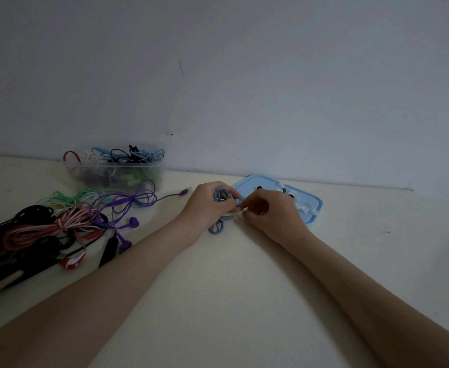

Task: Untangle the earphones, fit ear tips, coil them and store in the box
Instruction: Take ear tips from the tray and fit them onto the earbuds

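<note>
Frame center, over the cream tabletop [231, 288]: left hand [207, 205] curled round a coiled blue earphone [221, 195], its loops hanging out below the palm; right hand [268, 211] pinches at the earbud end, what it pinches too small to tell. Left edge: pile of tangled earphones [66, 224], purple, pink, black. Farther back, blue lid [312, 205] with ear tips [304, 209] behind the right hand; clear box [114, 168] of cables upper left.

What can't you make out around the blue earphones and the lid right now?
- Head view: whether an ear tip sits on the blue earphones; left hand and right hand cover the bud.
- Ear tips on the blue lid: too small, dim, partly behind the right hand.
- Clear box contents: blurred tangle.
</note>
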Demonstrator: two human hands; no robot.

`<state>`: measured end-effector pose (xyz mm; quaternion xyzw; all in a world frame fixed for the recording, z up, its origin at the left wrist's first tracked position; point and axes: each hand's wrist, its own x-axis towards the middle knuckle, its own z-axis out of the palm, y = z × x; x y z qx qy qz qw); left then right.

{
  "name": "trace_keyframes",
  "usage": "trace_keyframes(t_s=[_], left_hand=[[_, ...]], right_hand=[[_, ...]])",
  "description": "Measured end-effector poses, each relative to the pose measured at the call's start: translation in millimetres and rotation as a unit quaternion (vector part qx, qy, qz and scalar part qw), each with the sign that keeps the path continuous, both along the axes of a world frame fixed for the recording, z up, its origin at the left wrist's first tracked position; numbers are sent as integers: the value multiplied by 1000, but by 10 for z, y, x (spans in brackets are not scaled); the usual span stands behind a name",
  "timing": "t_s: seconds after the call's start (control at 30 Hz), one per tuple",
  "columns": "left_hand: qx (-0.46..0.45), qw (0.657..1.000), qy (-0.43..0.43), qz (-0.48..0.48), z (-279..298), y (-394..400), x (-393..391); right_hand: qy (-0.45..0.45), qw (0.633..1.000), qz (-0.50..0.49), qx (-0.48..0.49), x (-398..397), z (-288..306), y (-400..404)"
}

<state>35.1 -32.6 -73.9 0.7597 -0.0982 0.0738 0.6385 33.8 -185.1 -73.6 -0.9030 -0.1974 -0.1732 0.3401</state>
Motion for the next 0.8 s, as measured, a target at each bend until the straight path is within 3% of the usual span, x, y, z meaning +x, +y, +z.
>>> trace_keyframes(t_s=[0.07,0.13,0.2,0.5,0.8], left_hand=[[-8,1000,-3,-6,3,0,-12],[-15,1000,-3,-2,9,-4,-22],[-16,1000,0,6,18,1,-31],[-43,999,-4,-24,28,17,-62],[-39,999,-21,-16,38,8,-75]], right_hand=[[67,988,1,137,3,35,-26],[156,939,35,305,-14,68,-36],[198,899,62,386,-22,84,-40],[249,845,104,462,-45,106,-18],[254,837,112,472,-57,109,-16]])
